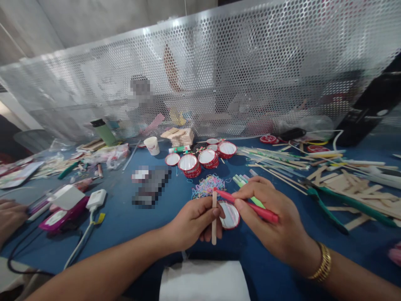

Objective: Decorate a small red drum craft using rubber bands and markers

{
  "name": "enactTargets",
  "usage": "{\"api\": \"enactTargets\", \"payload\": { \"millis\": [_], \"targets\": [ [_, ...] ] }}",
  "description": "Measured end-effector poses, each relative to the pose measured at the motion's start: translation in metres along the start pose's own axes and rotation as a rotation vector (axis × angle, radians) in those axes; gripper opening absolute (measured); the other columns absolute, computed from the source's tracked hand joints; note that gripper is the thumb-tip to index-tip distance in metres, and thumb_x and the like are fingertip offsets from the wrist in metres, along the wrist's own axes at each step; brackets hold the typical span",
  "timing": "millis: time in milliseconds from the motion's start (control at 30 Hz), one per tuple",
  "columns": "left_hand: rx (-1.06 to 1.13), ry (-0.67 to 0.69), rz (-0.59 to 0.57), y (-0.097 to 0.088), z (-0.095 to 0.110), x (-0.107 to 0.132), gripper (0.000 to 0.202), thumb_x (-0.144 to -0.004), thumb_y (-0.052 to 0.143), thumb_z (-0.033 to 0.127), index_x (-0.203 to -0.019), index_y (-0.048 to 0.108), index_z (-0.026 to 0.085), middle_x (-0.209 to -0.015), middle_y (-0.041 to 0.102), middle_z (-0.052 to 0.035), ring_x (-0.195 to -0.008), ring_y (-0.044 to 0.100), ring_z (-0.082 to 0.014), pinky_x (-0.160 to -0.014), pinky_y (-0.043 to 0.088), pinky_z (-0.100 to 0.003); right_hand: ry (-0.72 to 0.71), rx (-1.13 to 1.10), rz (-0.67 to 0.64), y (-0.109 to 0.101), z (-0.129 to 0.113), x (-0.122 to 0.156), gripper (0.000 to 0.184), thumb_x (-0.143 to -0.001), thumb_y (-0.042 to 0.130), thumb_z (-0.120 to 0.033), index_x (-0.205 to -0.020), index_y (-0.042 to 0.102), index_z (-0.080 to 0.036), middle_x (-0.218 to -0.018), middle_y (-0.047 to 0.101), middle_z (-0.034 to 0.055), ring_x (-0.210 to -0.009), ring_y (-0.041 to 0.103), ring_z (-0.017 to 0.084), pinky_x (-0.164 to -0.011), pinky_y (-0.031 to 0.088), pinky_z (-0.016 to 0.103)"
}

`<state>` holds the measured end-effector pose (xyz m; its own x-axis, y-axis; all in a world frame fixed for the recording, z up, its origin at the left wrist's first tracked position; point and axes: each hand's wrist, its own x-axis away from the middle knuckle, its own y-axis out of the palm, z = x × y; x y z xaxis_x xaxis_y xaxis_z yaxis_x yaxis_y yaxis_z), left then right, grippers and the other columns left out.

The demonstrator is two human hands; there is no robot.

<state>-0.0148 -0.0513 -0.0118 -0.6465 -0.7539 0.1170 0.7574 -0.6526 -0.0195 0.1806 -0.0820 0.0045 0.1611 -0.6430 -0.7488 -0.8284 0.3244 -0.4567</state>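
Note:
My left hand [196,219] pinches a flat wooden craft stick [214,228], held upright over the blue table. A red marker pen [261,210] is gripped in my right hand [269,213], its tip at the upper end of the stick. Just behind the left hand lies a heap of small coloured rubber bands [208,186]. Partly covered by my left fingers is a round white disc with a red rim [230,215]. Several green-capped pens [244,184] are near my right hand, partly hidden by it.
Stacked red-rimmed discs [189,166] and a paper cup [152,146] stand farther back. At right are green-handled pliers [327,211] and loose craft sticks [363,188]. A white roll [205,282] lies in front. Another person's hand [11,219] rests at far left. A perforated metal panel [200,75] bounds the back.

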Motion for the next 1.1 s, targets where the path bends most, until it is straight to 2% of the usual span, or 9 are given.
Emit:
{"api": "enactTargets", "payload": {
  "millis": [667,1100],
  "targets": [
    [-0.002,0.015,0.001,-0.0004,0.0007,-0.0003,0.035,-0.091,0.053,0.051,-0.090,0.054,0.016,-0.060,0.062,0.0010,-0.040,0.048,-0.0055,-0.039,0.038,-0.015,0.007,0.007,0.006,-0.0011,-0.0002,0.0002,0.008,-0.085,0.057,-0.016,-0.087,0.061,-0.023,-0.076,0.065,-0.0008,-0.075,0.060,0.017,-0.084,0.045,0.040],
    [0.000,0.011,0.008,-0.0007,0.0006,0.0002,0.035,-0.091,0.053,0.051,-0.091,0.054,0.016,-0.061,0.062,0.0009,-0.040,0.048,-0.0055,-0.040,0.039,-0.015,-0.004,0.004,0.002,-0.0011,-0.0014,-0.0017,0.009,-0.085,0.055,-0.015,-0.085,0.061,-0.023,-0.073,0.064,-0.0011,-0.069,0.059,0.016,-0.080,0.046,0.039]
  ]
}}
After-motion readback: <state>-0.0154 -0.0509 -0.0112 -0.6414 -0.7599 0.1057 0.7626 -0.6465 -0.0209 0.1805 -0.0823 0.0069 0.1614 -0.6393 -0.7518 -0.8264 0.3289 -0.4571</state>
